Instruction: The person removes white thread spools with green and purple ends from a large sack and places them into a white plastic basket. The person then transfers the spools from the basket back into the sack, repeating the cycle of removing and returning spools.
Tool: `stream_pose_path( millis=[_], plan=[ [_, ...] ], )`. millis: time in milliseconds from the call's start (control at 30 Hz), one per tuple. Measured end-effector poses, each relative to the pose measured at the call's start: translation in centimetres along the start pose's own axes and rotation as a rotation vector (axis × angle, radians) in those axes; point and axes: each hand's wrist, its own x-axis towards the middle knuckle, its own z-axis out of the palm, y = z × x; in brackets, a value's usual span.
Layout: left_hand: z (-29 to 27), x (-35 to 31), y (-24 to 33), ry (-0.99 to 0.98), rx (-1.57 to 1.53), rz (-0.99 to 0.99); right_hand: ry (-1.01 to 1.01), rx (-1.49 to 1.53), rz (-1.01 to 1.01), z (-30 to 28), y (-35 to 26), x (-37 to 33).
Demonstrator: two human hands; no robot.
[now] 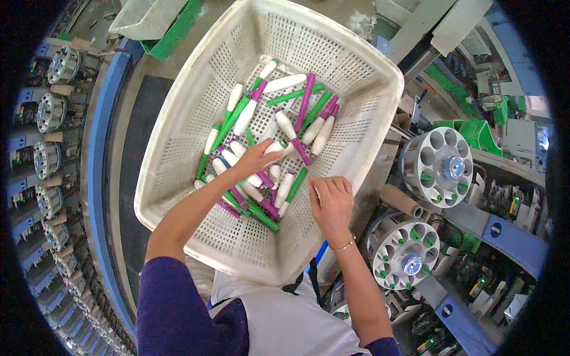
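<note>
A large white perforated plastic basket (355, 80) stands in front of me. In it lie several long bobbins, some wound with white yarn, others showing bare green tubes (237, 115) or purple tubes (306, 104). My left hand (256, 159) reaches into the basket, its fingers closed around a yarn bobbin (275, 148) with a green end. Beneath that hand, more wound bobbins lie crosswise in a loose pile. Over the basket's right side, my right hand (332, 204) has its fingers curled; what they hold, if anything, is hidden.
At right, a spinning machine carries round white bobbin magazines (436, 167) with green tube ends in some holes. A brown cone (401, 200) sits between them. Along the left runs a blue rail (102, 178) before another machine row. A white crate (147, 19) lies beyond.
</note>
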Motion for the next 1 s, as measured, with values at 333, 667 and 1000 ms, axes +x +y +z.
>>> stream_pose_path(
  millis=[333,667,1000],
  plan=[
    [6.8,-5.5,15.1,-0.027,-0.328,0.280,0.115,1.157,0.569,-3.3,-0.4,-1.9],
    [3.0,-10.4,7.3,-0.028,-0.192,0.249,0.680,1.981,0.706,-8.6,9.9,-6.3],
    [2.9,-9.2,9.3,0.478,-0.218,0.283,0.640,1.965,0.775,-9.3,9.0,-5.6]
  ],
)
